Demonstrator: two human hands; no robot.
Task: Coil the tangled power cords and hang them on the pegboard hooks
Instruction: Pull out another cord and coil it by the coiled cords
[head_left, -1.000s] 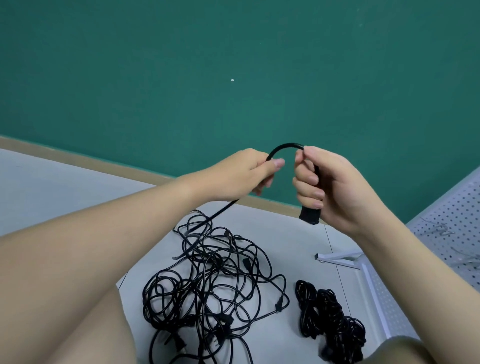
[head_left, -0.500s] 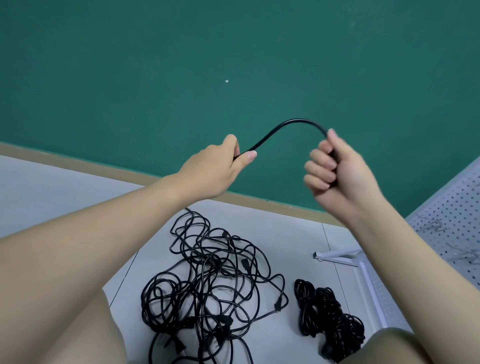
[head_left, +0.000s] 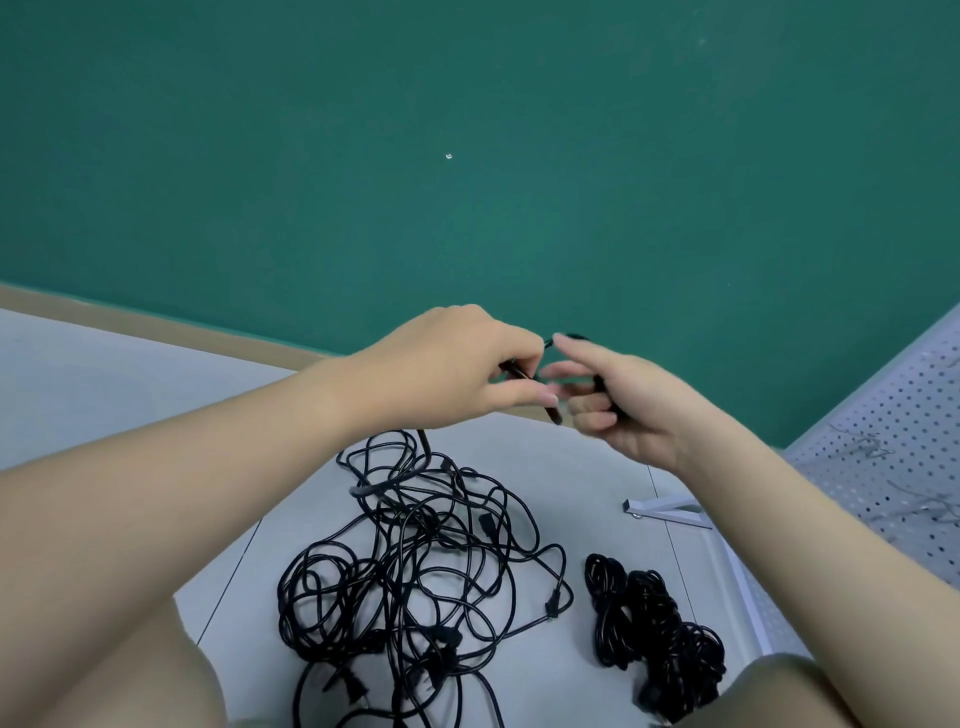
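a: where is the cord being worked on?
b: a black power cord (head_left: 524, 375) is held up in front of the green wall (head_left: 467, 130), above the floor. the left hand (head_left: 457, 364) has its fingers and thumb curled round it, so that grip is closed on the cord. a short length pokes out past the thumb, and the rest drops down to the tangled pile of cords (head_left: 415, 561) on the grey floor (head_left: 104, 374).

a: and the right hand?
b: the right hand (head_left: 623, 405) is just beside the left, fingertips nearly meeting. its fingers are loosely bent and motion-blurred. a bit of black cord shows at its index fingertip and along the palm side, but whether that grip is really closed on it cannot be told.

a: what else lies there?
b: a tighter bundle of black cords (head_left: 654, 618) sits on the floor to the right of the tangle, apart from it. further right a white pegboard (head_left: 893, 467) leans or lies at the edge of view, with thin wire hooks (head_left: 862, 441) on it, and a white bracket foot (head_left: 665, 509) at its base. the person's bare knees show at the bottom corners.
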